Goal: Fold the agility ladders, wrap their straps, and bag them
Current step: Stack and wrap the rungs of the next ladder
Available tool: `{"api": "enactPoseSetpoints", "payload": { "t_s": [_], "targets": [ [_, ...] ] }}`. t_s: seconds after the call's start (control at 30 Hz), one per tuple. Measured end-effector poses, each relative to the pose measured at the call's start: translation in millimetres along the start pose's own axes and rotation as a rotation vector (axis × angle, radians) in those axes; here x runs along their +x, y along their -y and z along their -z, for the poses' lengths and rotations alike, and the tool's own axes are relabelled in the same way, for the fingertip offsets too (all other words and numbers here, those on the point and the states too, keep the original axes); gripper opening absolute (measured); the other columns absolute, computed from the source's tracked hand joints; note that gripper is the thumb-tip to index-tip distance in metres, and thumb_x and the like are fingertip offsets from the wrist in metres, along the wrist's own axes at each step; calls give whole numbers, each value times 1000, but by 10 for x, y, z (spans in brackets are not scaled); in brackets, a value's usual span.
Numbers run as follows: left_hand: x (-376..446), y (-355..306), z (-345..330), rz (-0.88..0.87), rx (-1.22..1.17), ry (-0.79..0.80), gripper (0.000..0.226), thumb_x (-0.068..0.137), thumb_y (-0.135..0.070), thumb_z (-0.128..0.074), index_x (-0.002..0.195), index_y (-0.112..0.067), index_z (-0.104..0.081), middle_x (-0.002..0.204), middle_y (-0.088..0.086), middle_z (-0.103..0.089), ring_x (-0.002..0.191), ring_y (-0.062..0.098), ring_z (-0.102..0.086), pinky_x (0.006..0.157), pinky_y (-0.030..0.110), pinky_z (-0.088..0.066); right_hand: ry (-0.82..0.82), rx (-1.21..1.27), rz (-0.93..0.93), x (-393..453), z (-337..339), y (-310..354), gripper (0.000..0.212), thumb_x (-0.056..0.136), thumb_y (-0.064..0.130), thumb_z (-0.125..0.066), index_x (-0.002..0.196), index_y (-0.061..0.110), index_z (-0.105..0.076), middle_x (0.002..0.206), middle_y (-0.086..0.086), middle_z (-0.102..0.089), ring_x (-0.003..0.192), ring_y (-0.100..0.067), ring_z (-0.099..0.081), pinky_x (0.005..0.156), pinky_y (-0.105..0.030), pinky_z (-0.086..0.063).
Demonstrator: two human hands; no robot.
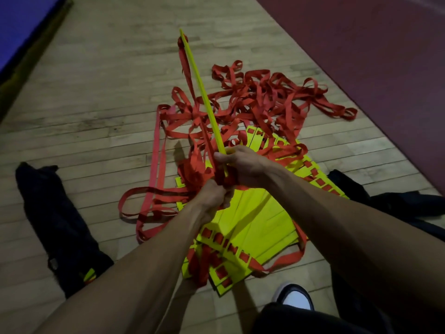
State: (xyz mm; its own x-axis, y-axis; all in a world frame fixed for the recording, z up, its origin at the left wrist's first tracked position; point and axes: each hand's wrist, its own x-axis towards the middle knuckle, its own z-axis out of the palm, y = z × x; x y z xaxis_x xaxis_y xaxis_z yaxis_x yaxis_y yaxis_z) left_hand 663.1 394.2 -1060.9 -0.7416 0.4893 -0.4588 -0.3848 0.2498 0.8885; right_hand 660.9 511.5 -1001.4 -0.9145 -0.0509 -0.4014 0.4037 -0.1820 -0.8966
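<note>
Both hands grip one yellow rung [204, 97] edge-up, right hand [243, 165] above left hand [213, 198], red straps [260, 102] tangled beyond. Folding seems underway. Next, lay it onto the stack [252, 220] below.

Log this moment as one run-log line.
stage: gathering rungs | right hand: grips raised yellow rung | left hand: grips red straps | rung stack: on floor | black bag: left, unused
</note>
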Motion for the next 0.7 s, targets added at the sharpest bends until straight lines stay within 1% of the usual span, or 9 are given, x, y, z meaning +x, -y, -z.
{"api": "enactPoseSetpoints", "payload": {
  "t_s": [0.07, 0.17, 0.27, 0.33, 0.4, 0.5, 0.6, 0.63, 0.7],
  "targets": [
    [-24, -100, 58, -8, 149, 18, 38, 100, -5, -50, 65, -18, -44, 47, -8, -42, 44, 10, -32, 47, 24, -25, -11, -57, -6, -32, -5, 52, 21, 98, 11, -58, 79, 8, -52, 68, -4, -40, 60, -15, -42, 57, -31, -43],
    [-92, -345, 206, -55, 645, 79, 28, 99, -3, -47, 73, -9, -55, 64, 4, -50, 59, 18, -43, 53, 32, -26, -68, -151, -9, -103, 15, 105, 10, 97, 12, -61, 94, 6, -54, 76, -11, -41, 69, -23, -43, 68, -42, -44],
    [-193, -595, 433, -191, 953, 102, 22, 102, -8, -44, 108, 1, -63, 94, 9, -62, 86, 23, -57, 63, 31, -38, -58, -233, 19, -201, 0, 201, 9, 98, 10, -60, 92, 6, -55, 72, -8, -40, 65, -20, -41, 66, -37, -42],
    [-329, -766, 552, -275, 967, 64, 28, 103, -13, -45, 124, -7, -62, 115, 7, -65, 104, 22, -61, 80, 28, -44, -39, -314, 28, -301, -89, 304, 11, 99, 10, -58, 89, 7, -54, 67, -3, -41, 59, -14, -41, 56, -30, -39],
    [-502, -928, 636, -309, 897, 86, 22, 103, -15, -49, 118, -15, -65, 115, 3, -66, 101, 20, -62, 81, 25, -44, 25, -367, 6, -390, -181, 426, 10, 100, 10, -57, 92, 3, -56, 66, -3, -48, 55, -14, -48, 51, -28, -41],
    [-739, -1093, 808, -286, 678, 85, 18, 100, -12, -55, 106, -13, -71, 104, 10, -75, 94, 31, -71, 86, 44, -56, 89, -529, -16, -546, -263, 646, 13, 99, 13, -59, 97, 0, -60, 66, -6, -51, 50, -13, -49, 46, -26, -40],
    [-969, -1195, 940, -202, 433, 109, 23, 96, 8, -41, 103, 12, -63, 80, 24, -67, 64, 29, -69, 66, 43, -58, 112, -675, -28, -687, -330, 890, 24, 98, 14, -61, 96, -10, -64, 70, -11, -57, 51, -13, -54, 46, -24, -43],
    [-1028, -1192, 973, -168, 382, 124, 21, 95, 10, -39, 96, 14, -59, 68, 22, -58, 53, 26, -61, 58, 38, -54, 122, -687, -37, -738, -370, 954, 28, 98, 13, -62, 97, -15, -64, 72, -13, -60, 51, -14, -57, 46, -23, -45],
    [-1117, -1164, 1022, -90, 375, 161, 22, 95, 10, -41, 79, 0, -52, 54, 9, -43, 44, 18, -43, 49, 30, -41, 104, -693, -54, -808, -421, 1019, 22, 94, 8, -66, 96, -14, -64, 73, -12, -66, 52, -13, -63, 46, -22, -49]
  ]
}}
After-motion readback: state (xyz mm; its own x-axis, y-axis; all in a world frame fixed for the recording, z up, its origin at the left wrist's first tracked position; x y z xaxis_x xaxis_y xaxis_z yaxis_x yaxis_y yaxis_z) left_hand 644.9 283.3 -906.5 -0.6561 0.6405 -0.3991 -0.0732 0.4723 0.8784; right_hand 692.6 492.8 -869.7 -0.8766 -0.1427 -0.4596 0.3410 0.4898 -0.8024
